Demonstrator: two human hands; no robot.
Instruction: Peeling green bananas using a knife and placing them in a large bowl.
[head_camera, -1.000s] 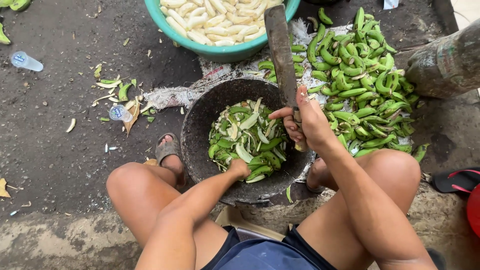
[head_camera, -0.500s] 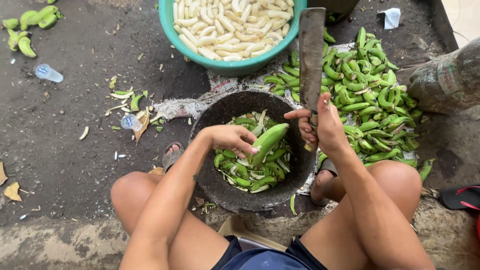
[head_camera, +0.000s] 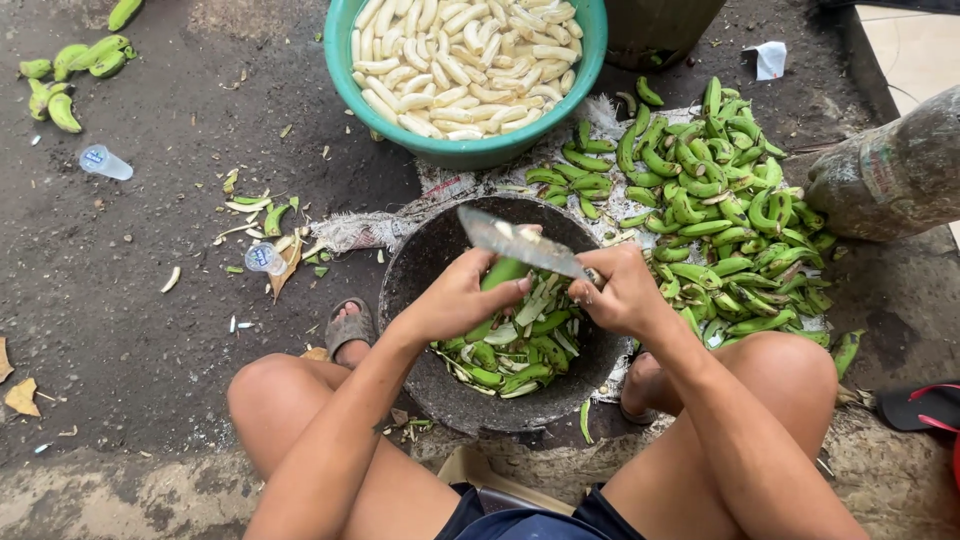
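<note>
My left hand (head_camera: 462, 298) grips a green banana (head_camera: 506, 272) over a dark round basin (head_camera: 420, 262) that holds green peels. My right hand (head_camera: 620, 290) holds a large knife (head_camera: 522, 242); its blade lies across the banana, pointing left. A pile of unpeeled green bananas (head_camera: 710, 215) lies on sacking to my right. A teal tub (head_camera: 470, 152) of peeled pale bananas (head_camera: 455, 60) stands just beyond the basin.
My bare knees flank the basin, and a sandalled foot (head_camera: 348, 330) is at its left. Peel scraps (head_camera: 262, 215) and plastic cups (head_camera: 103, 162) litter the dark ground on the left. More green bananas (head_camera: 70, 70) lie at top left. A wrapped bulky object (head_camera: 890, 175) sits at right.
My left hand lifted a green banana out of the basin. My right hand swung the knife from upright down to lie across the banana.
</note>
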